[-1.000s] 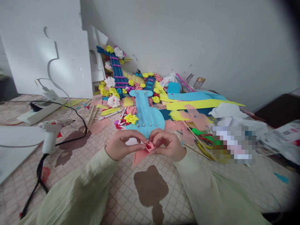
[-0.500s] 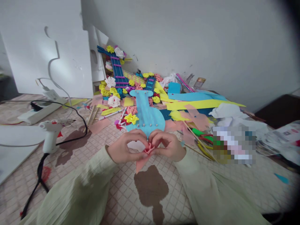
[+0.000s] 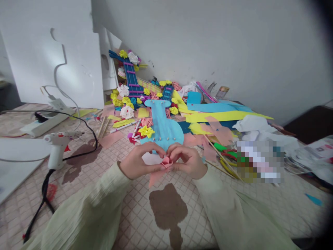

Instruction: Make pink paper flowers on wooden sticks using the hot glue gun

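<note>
Between both hands, just above the table, is a pink crepe paper flower [image 3: 167, 162], a rolled strip with folded petals. My left hand [image 3: 142, 160] pinches its left side with thumb and fingers. On the right side, my right hand [image 3: 187, 161] pinches it as well. A loose tail of the pink strip hangs below the left fingers. Directly behind the hands lies a light blue guitar-shaped cutout [image 3: 163, 121] with small pegs on it. A yellow paper flower [image 3: 146, 131] rests at its left edge.
A white glue gun [image 3: 56, 149] stands at left, its cable near a power strip [image 3: 47, 121]. Decorated dark blue guitar shapes [image 3: 132, 78] with paper flowers are at the back. Yellow strips [image 3: 221, 116], wooden sticks and green-handled tools [image 3: 220, 147] lie to the right.
The pink flower has turned in my fingers, and its petal opening now faces up more. The hanging strip tail has shifted slightly left and up.
</note>
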A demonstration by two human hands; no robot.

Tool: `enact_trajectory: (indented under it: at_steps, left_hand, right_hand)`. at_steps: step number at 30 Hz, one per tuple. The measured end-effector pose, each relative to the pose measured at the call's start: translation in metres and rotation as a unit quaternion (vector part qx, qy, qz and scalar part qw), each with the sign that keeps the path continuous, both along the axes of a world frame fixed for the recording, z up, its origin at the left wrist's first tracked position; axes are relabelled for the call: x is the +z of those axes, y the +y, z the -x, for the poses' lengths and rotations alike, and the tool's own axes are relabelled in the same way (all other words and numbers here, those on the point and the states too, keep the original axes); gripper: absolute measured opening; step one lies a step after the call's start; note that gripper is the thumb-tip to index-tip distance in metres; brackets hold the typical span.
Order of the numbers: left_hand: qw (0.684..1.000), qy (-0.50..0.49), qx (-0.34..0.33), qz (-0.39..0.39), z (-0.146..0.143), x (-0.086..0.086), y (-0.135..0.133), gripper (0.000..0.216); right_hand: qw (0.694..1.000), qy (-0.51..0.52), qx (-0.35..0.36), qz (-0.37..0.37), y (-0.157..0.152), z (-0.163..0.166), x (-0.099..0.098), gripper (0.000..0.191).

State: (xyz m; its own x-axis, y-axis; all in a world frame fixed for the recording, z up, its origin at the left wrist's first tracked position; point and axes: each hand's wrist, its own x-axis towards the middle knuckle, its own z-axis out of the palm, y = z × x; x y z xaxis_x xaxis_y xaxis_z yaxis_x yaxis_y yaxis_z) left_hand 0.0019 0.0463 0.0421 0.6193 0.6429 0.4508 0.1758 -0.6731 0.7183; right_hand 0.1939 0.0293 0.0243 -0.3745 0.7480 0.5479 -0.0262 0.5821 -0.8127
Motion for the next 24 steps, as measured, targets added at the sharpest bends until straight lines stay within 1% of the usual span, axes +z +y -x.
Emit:
enact_trajectory:
  at_steps: [6, 14, 17, 20, 24]
  left_hand:
    - [1.000, -0.008, -0.013, 0.002, -0.0006, -0.0001, 0.0010, 0.017]
    - [0.999, -0.028, -0.013, 0.007, 0.0009, -0.0019, 0.0007, 0.018]
    - [0.999, -0.034, -0.024, 0.006, -0.0002, -0.0009, 0.0008, 0.014]
    - [0.999, -0.022, -0.037, 0.020, -0.0009, 0.0002, 0.0001, 0.010]
    - [0.999, 0.001, -0.023, 0.042, -0.0003, 0.0003, -0.0017, 0.012]
  right_hand:
    - [1.000, -0.002, -0.002, 0.000, -0.0002, -0.0003, 0.0009, 0.016]
    - [1.000, 0.006, -0.012, 0.004, -0.0007, 0.0008, 0.0009, 0.016]
    - [1.000, 0.000, -0.007, 0.005, -0.0006, 0.0002, 0.0012, 0.016]
    - [1.000, -0.005, 0.003, 0.008, -0.0007, -0.0005, 0.0013, 0.016]
    - [1.000, -0.014, 0.009, 0.020, -0.0010, -0.0008, 0.0010, 0.016]
